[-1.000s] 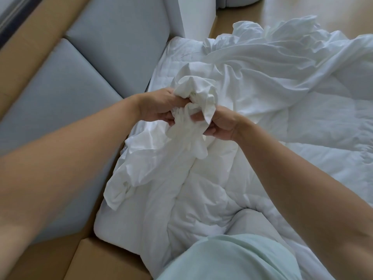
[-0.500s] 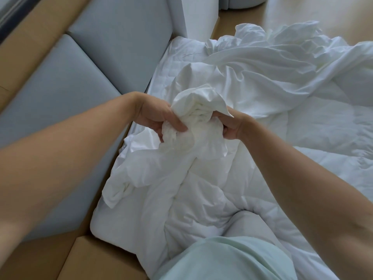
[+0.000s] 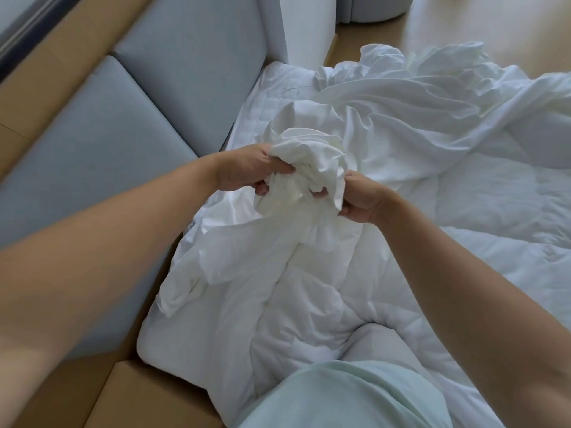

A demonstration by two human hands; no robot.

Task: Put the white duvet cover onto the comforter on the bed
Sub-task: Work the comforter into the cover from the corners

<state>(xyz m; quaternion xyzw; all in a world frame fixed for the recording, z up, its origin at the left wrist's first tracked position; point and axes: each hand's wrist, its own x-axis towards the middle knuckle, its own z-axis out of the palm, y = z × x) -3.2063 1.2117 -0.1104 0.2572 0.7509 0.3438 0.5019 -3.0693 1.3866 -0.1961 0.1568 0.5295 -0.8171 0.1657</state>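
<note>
The white duvet cover lies crumpled across the far part of the bed, and a bunched part of it is raised in front of me. My left hand grips that bunch from the left. My right hand grips it from the right, a few fingers' width away. The quilted white comforter spreads over the bed underneath and to the right, wrinkled near my knee. Which folds in the bunch belong to cover or comforter is hard to tell.
A grey padded headboard in a tan wooden frame runs along the left. A white wall corner stands at the bed's far end, with wooden floor beyond. My knee in pale green cloth rests on the bed's near side.
Both hands have kept hold of the bunched white fabric and worked it between them, moving slightly apart. The bunch now sits higher and fuller above my fingers.
</note>
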